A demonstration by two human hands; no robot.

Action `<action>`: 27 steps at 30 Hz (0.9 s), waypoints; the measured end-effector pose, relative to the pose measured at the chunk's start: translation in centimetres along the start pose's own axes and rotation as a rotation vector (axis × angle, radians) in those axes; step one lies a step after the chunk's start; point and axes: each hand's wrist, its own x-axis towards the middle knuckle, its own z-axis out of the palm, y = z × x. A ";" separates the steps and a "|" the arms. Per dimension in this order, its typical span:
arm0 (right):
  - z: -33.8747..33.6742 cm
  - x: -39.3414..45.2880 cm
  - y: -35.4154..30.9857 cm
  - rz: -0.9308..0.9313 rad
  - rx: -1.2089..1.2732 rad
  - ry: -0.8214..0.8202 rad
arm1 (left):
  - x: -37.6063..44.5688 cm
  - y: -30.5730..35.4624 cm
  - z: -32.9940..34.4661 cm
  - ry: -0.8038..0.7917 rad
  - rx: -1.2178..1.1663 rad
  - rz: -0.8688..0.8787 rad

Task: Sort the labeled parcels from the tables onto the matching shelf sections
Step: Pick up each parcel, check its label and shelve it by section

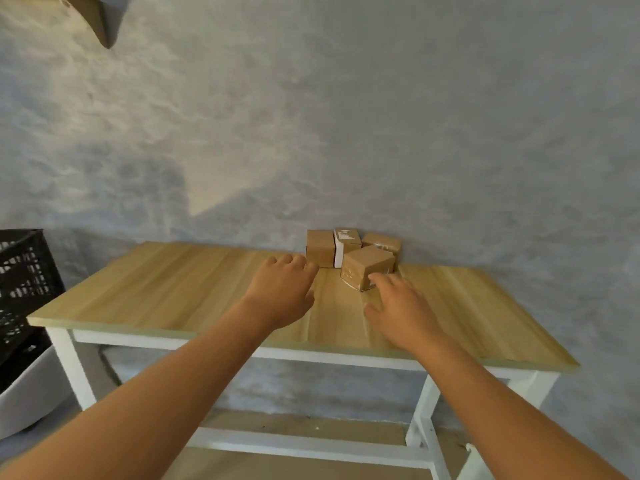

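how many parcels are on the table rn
4, clustered at the table's far edge by the wall: a left parcel, a white-labelled parcel beside it, a right parcel, and a front parcel nearest the hands. More could be hidden behind them.

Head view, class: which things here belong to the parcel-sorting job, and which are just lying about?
Job: four cardboard parcels clustered at the wooden table's far edge; left hand and right hand reaching toward them.
Lying about: black crate; white tub.

Both hands (282, 292) (401, 313) reach toward boxes (367, 266).
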 end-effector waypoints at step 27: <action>18.3 26.9 12.5 0.930 1.013 -0.103 | 23.4 -6.0 18.9 -0.192 -0.175 -0.018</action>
